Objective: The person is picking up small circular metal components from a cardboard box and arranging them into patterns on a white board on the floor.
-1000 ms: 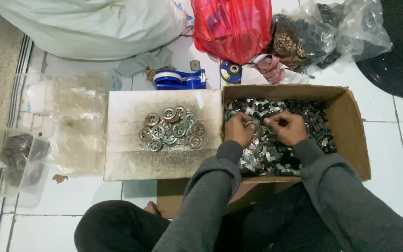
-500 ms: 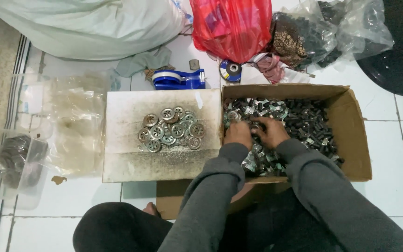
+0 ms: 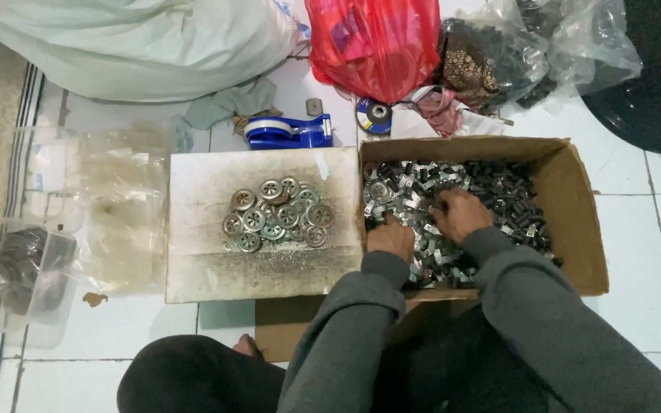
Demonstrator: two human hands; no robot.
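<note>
— Where are the two hands?

— Both are down inside the open brown cardboard box [image 3: 575,222], in a heap of small silver and dark metal clips [image 3: 453,199] that fills it. The left hand [image 3: 392,237] rests knuckles up at the near left part of the heap, close to the box's left wall. The right hand [image 3: 460,214] lies just beside it, a little further in, toward the middle of the heap.

— What are the fingers doing?

— On both hands they curl down into the clips, drawn narrow rather than spread. Their tips are buried among the pieces, so I cannot tell whether either hand has a clip pinched or merely presses on the pile.

— And next to the box?

— A flat, stained white board [image 3: 208,229] lies touching the box's left side. On it sits a cluster of round silver metal discs with slotted centres [image 3: 277,216], well apart from the hands. Grey dust speckles the near edge of the board.

— Further back?

— A blue tape dispenser [image 3: 288,131] lies on the white floor tiles [image 3: 652,306] just behind the board, with a red plastic bag [image 3: 376,42] and clear plastic bags of dark parts [image 3: 529,53] beyond. Left of the board lie crumpled clear plastic bags [image 3: 109,206].
</note>
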